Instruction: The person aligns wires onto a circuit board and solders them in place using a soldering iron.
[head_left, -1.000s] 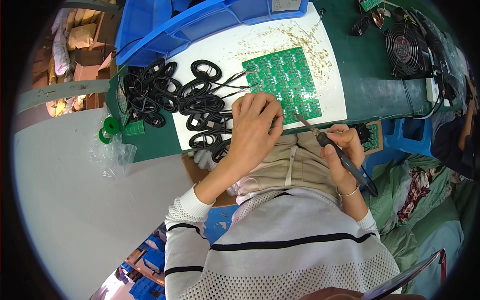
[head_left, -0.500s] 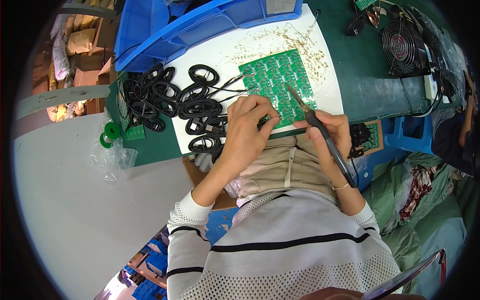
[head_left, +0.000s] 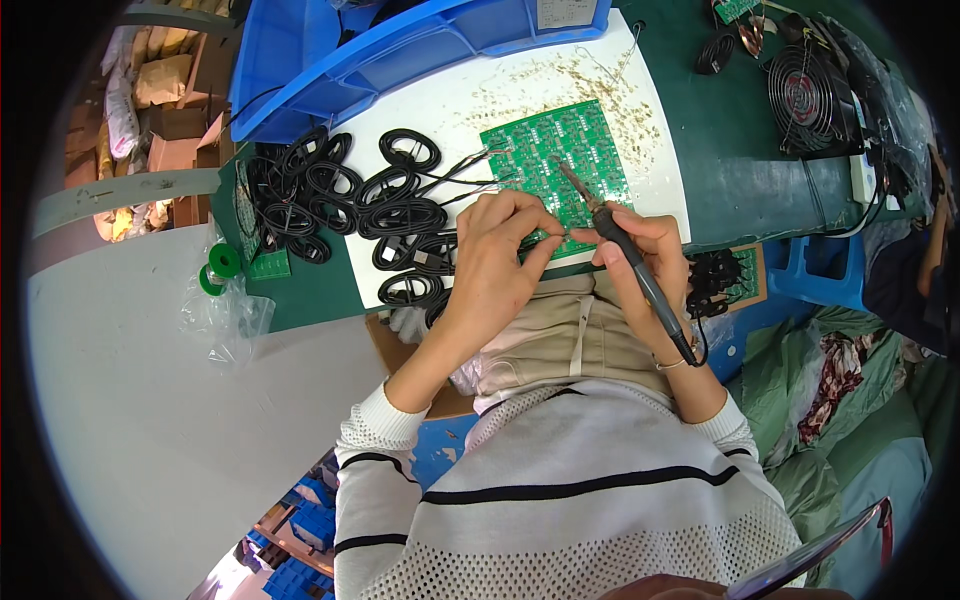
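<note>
A green circuit board panel (head_left: 535,150) covered in small parts lies on a white work surface. My right hand (head_left: 645,260) holds a soldering iron (head_left: 640,270) by its dark handle, and the metal tip reaches over the middle of the panel. At the panel's near left edge, my left hand (head_left: 495,250) is closed in a pinch. A dark strand, which looks like a cable end, shows between its fingers; the very tip is hidden. Coiled black cables (head_left: 402,218) lie left of the panel, and some of their stripped ends rest on its left side.
A blue bin (head_left: 400,60) stands behind the cables. Yellowish bits (head_left: 630,125) litter the white board (head_left: 662,190). A fan (head_left: 803,95) sits at the far right. A green spool (head_left: 223,262) lies in a plastic bag at left. A blue stool (head_left: 825,270) is at right.
My right hand and the soldering iron have shifted a little left, and the tip now lies farther up the panel. My left hand stays nearly in place.
</note>
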